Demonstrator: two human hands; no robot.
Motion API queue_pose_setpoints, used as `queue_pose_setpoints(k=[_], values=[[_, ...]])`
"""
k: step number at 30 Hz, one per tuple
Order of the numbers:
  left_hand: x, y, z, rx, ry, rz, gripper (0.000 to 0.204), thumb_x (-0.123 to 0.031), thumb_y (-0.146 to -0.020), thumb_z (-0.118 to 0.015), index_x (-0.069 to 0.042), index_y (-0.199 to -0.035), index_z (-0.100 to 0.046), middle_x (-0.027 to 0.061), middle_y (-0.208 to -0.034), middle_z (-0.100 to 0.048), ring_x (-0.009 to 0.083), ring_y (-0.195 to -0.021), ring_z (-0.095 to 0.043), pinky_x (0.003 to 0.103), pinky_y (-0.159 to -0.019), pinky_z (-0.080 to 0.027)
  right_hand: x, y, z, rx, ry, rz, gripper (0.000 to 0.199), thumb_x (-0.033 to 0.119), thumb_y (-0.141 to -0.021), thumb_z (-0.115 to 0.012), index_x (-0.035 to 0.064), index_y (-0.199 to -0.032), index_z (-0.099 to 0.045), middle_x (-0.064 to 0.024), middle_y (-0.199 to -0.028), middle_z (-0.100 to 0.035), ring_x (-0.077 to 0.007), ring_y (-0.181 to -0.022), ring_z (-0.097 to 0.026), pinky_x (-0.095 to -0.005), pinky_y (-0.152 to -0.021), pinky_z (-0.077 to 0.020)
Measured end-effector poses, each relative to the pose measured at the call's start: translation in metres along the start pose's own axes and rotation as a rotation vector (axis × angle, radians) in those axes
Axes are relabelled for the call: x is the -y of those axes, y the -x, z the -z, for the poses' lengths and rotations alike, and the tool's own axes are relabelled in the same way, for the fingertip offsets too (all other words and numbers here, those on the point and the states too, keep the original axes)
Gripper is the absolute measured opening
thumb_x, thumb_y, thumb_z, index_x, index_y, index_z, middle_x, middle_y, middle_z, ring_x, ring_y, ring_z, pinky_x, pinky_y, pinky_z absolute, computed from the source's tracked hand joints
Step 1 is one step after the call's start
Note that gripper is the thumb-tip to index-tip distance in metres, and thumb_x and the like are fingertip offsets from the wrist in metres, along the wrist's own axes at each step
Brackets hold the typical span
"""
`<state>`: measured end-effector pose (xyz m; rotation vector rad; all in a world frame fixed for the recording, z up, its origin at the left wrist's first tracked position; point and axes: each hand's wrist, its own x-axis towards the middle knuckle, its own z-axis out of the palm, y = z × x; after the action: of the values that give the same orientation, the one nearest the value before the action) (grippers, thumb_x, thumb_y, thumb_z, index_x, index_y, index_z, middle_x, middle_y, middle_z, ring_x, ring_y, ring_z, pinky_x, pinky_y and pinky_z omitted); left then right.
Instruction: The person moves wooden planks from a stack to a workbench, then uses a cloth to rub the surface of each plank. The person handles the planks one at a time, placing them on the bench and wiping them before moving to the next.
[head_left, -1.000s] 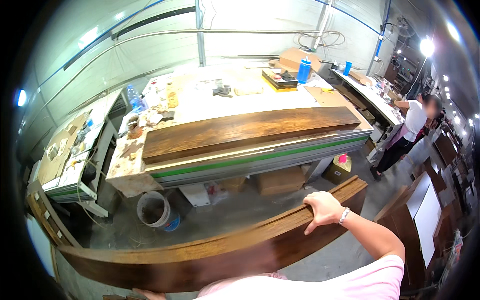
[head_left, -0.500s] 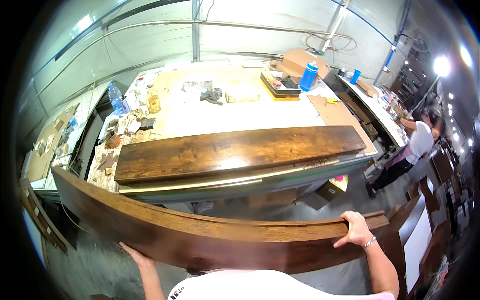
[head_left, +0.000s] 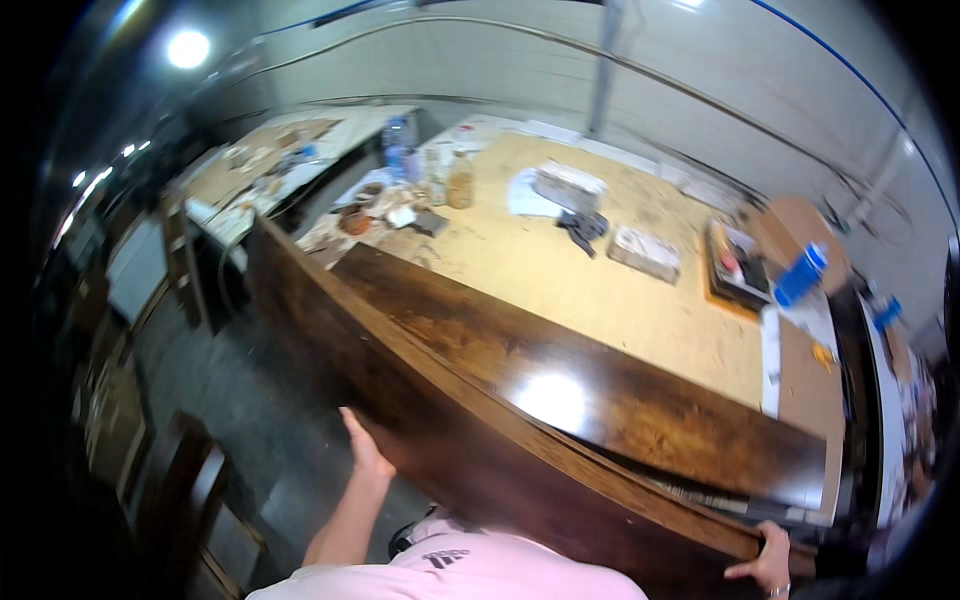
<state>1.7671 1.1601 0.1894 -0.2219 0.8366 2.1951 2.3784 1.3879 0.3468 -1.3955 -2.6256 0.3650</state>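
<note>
Swung aslant in your view since half a second ago, the long dark-brown wooden board (head_left: pixel 480 455) stands on edge between you and the pale plywood-topped workbench (head_left: pixel 640 320), your left hand (head_left: pixel 368 458) raised at its lower edge, your right hand (head_left: pixel 768 562) low at its right end. Just beyond, a glossy brown wooden plank (head_left: pixel 640 408) lies along the bench. Your right fingers grasp the board's upper edge; your left grip cannot be told.

I've got a pale-yellow-topped workbench (head_left: pixel 660 335) on remote. On it: glossy dark-brown wooden board (head_left: pixel 480 335) along the near edge, two whitish rectangular blocks (head_left: pixel 645 255), crumpled dark-grey cloth (head_left: pixel 583 234) beside them, yellowish bottle (head_left: pixel 460 185) left, blue plastic bottle (head_left: pixel 800 276) right.
</note>
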Motion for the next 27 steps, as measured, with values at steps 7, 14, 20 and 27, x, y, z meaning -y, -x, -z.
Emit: queue_pose_setpoints(k=[7,14,20,27], values=[[0.097,0.058,-0.056,-0.065,0.057,-0.082,0.087,-0.076,-0.089,-0.026,-0.011,-0.146,-0.033,0.0119,-0.147,-0.038,0.0329,-0.133,-0.038,0.051,-0.109,-0.032,-0.125,-0.09,0.047,0.361,-0.183,-0.116,0.092,0.038,-0.046,-0.091,-0.0052,-0.118,-0.056,-0.0227,-0.114,-0.06,-0.0356,-0.107,-0.056,-0.0403,-0.096,-0.0432],[0.136,0.059,-0.104,-0.17,-0.024,-0.108,0.078,-0.069,-0.092,-0.03,-0.009,-0.141,-0.039,0.0133,-0.141,-0.045,0.0316,-0.129,-0.044,0.051,-0.106,-0.038,-0.185,-0.158,0.044,0.529,-0.231,-0.159,0.084,0.025,-0.05,-0.087,-0.0075,-0.12,-0.055,-0.0231,-0.117,-0.059,-0.0351,-0.111,-0.055,-0.039,-0.098,-0.0427],[0.153,0.025,-0.123,-0.32,-0.091,-0.109,0.071,-0.063,-0.094,-0.038,-0.007,-0.137,-0.043,0.0142,-0.137,-0.049,0.0324,-0.124,-0.049,0.054,-0.101,-0.041,-0.215,-0.205,0.04,0.66,-0.396,-0.191,0.073,0.018,-0.054,-0.084,-0.0081,-0.117,-0.056,-0.0205,-0.112,-0.06,-0.033,-0.105,-0.057,-0.0372,-0.094,-0.0452],[0.165,-0.003,-0.14,-0.368,-0.257,-0.09,0.064,-0.058,-0.095,-0.041,-0.007,-0.134,-0.045,0.0128,-0.134,-0.051,0.0319,-0.123,-0.05,0.055,-0.1,-0.043,-0.274,-0.254,0.015,0.901,-0.712,-0.395,0.059,0.011,-0.06,-0.076,-0.0046,-0.113,-0.056,-0.0125,-0.097,-0.062,-0.0255,-0.092,-0.059,-0.0365,-0.079,-0.0506]])
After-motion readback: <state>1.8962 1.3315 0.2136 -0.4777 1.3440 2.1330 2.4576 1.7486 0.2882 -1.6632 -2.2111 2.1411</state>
